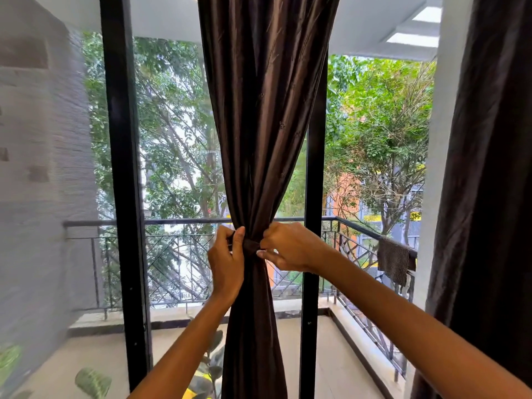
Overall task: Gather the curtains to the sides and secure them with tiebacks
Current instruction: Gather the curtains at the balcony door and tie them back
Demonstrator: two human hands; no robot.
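Centrally, I log my left hand (226, 262), fingers curled onto the left end of a dark brown fabric tieback band (251, 245); my right hand (290, 249), fingertips pinching its right end. Tieback: wrapped around the glossy dark brown satin curtain (264, 116), cinching it to a narrow waist at railing height. Curtain: hangs before the black metal door frame (315, 180). Second dark curtain (489, 168): loose at far right. Beyond: black balcony railing (178, 221), brown cloth (395, 260) draped over it.
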